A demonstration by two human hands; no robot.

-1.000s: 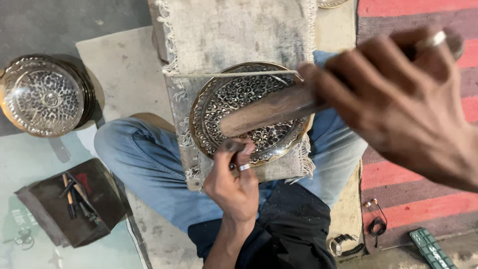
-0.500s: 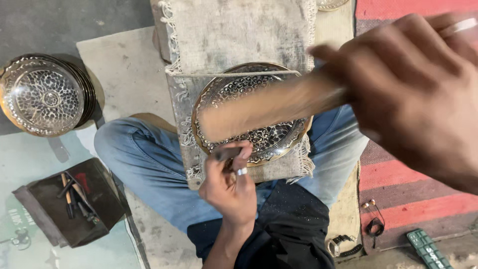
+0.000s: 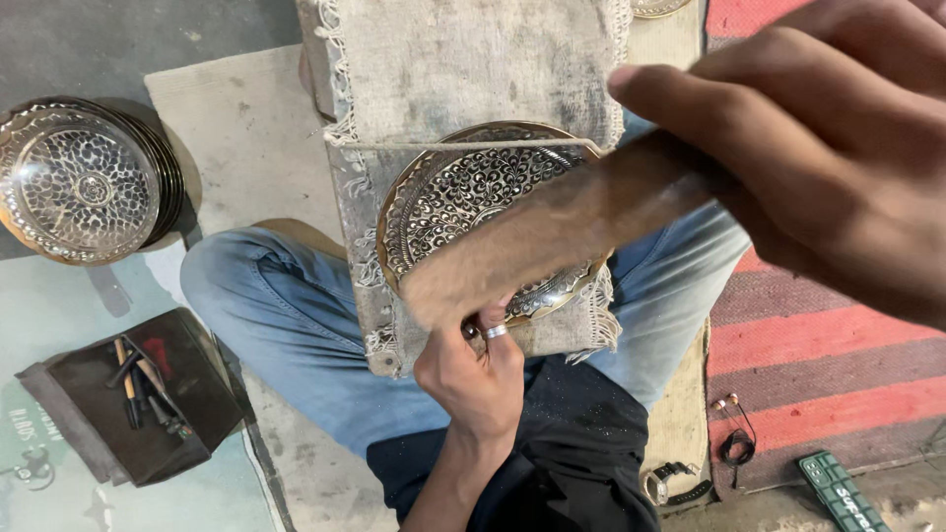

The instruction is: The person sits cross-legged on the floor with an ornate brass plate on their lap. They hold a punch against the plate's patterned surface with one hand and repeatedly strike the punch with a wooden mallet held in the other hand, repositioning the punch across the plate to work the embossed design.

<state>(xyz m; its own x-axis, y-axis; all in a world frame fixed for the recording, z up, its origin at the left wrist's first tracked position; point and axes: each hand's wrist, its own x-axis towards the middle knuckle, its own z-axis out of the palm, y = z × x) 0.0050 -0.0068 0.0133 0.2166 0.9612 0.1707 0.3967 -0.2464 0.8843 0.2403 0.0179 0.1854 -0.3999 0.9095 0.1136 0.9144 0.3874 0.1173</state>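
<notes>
Cloth-covered lap, floor mats around; right hand (image 3: 838, 148) grip closed on wooden mallet (image 3: 532, 246); left hand (image 3: 473, 379) grip pinches a tool, barely visible, at engraved plate (image 3: 443, 192); a stray blow could hit the fingers.

Support is a grey concrete floor (image 3: 148, 30). A beige mat (image 3: 246, 138) lies on it at centre; the seated person and a cloth-wrapped block (image 3: 463, 59) rest on that mat. Far left: stack of engraved metal plates (image 3: 84, 177) directly on the floor. Near left: dark open tool box (image 3: 128, 399) holding small tools, sitting on a pale printed sheet (image 3: 59, 305). Right side: red striped rug (image 3: 818, 355). On it, near right, black earphones (image 3: 734, 433) and a green flat object (image 3: 847, 493).
</notes>
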